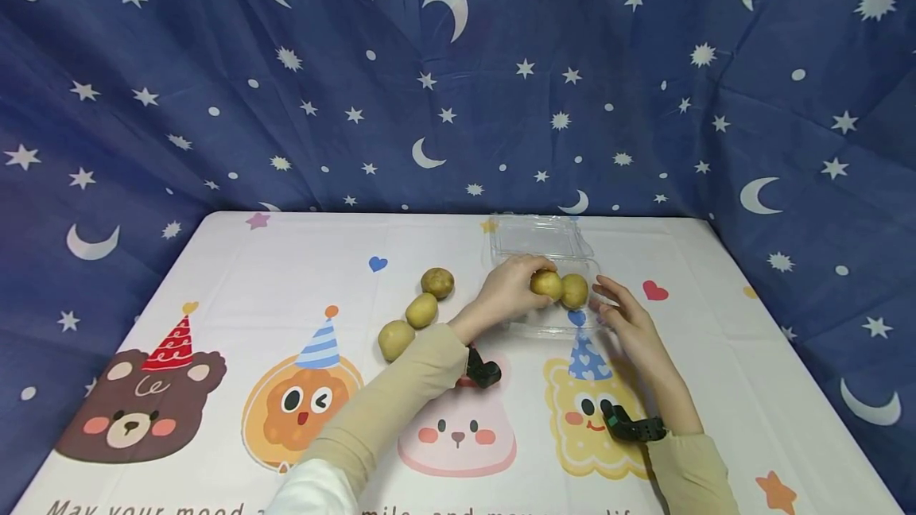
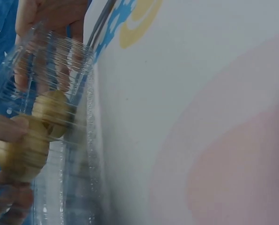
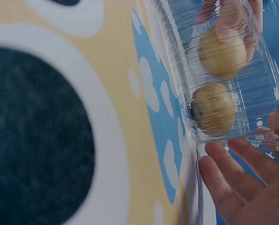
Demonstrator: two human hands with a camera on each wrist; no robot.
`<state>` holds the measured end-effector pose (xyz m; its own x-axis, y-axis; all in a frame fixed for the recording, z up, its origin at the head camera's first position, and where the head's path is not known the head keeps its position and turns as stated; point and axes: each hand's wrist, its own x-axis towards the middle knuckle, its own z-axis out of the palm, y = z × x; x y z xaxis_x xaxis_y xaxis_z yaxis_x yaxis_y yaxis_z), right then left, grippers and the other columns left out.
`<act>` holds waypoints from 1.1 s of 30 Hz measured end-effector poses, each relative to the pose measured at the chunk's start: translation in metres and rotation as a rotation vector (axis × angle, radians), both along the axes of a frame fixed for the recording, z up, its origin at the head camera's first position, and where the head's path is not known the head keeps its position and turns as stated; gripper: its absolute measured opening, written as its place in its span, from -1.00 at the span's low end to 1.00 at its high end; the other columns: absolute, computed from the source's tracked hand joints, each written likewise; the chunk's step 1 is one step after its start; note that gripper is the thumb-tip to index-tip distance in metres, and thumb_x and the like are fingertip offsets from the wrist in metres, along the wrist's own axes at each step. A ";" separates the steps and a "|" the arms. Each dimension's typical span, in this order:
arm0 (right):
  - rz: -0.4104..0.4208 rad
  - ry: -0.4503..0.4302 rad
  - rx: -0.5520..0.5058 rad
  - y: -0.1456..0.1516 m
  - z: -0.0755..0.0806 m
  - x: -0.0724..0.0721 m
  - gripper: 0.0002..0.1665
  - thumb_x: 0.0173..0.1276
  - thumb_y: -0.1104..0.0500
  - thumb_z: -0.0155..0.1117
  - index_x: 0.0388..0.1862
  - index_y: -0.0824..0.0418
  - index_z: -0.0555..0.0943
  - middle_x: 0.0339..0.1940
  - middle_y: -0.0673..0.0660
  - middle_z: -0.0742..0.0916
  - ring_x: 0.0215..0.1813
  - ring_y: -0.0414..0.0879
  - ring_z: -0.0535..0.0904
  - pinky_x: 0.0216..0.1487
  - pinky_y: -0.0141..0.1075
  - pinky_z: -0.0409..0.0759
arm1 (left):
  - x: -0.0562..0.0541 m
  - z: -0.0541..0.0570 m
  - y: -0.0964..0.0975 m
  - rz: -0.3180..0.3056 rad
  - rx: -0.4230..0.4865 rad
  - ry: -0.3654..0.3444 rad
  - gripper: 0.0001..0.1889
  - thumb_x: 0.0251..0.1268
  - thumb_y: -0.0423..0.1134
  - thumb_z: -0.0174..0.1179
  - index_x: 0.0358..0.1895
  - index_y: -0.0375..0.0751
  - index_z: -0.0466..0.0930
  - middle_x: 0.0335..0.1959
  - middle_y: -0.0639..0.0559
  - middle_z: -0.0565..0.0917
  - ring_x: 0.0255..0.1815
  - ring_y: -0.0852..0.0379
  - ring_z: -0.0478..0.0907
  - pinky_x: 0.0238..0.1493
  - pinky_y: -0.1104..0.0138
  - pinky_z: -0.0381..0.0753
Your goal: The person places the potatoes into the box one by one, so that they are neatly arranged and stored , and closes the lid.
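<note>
My left hand (image 1: 517, 286) reaches into a clear plastic clamshell box (image 1: 529, 331) and grips a potato (image 1: 547, 284) between thumb and fingers. Right against it, a second potato (image 1: 575, 291) lies in the box, also seen through the ribbed wall as the lower potato (image 3: 213, 108) in the right wrist view. The right hand (image 1: 630, 319) is at the box's right side, fingers spread and extended, fingertips right at the wall. In the left wrist view the gripped potato (image 2: 22, 149) looks blurred behind the plastic. The box's lid (image 1: 538, 237) is folded back, away from me.
Left of the box, three more potatoes lie in a slanting row: a darker far potato (image 1: 437, 282), a middle potato (image 1: 421, 311) and a near potato (image 1: 396, 340). The white cloth (image 1: 300, 261) with printed cartoon figures covers the table. Behind its far edge hangs a blue starry curtain (image 1: 501, 141).
</note>
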<state>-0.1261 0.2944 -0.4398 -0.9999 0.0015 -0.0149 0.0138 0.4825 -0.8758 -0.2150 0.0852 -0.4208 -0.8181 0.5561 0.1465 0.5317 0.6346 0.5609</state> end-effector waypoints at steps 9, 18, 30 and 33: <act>0.001 0.001 -0.005 0.000 -0.001 0.000 -0.39 0.52 0.19 -0.16 0.52 0.15 0.11 0.45 0.32 0.35 0.36 0.25 0.40 -0.01 -0.71 0.37 | 0.002 -0.004 0.005 0.066 -0.067 0.036 -0.49 0.04 -0.10 0.42 0.14 0.09 0.56 0.12 0.14 0.65 0.11 0.14 0.56 -0.01 0.27 0.58; 0.001 0.001 -0.004 0.000 -0.002 -0.001 -0.39 0.52 0.19 -0.16 0.52 0.16 0.10 0.44 0.33 0.36 0.36 0.25 0.40 -0.02 -0.72 0.37 | 0.004 -0.008 0.005 0.098 -0.088 0.073 -0.52 0.03 -0.11 0.43 0.08 -0.03 0.58 0.06 0.04 0.65 0.05 0.09 0.61 0.00 0.25 0.58; -0.001 0.001 -0.001 -0.001 0.003 0.001 -0.39 0.52 0.20 -0.14 0.52 0.13 0.12 0.43 0.32 0.37 0.34 0.21 0.42 0.01 -0.66 0.42 | 0.005 -0.010 0.004 0.120 -0.091 0.118 -0.56 0.04 -0.16 0.42 0.03 -0.16 0.61 -0.06 -0.02 0.68 -0.04 0.07 0.64 0.00 0.26 0.59; -0.002 0.002 0.002 -0.001 0.003 0.000 -0.39 0.52 0.19 -0.13 0.52 0.14 0.12 0.43 0.31 0.37 0.34 0.19 0.43 0.00 -0.68 0.41 | 0.005 -0.009 0.004 0.111 -0.109 0.117 -0.56 0.05 -0.17 0.41 0.04 -0.16 0.61 -0.04 -0.02 0.68 0.00 0.07 0.63 0.05 0.26 0.58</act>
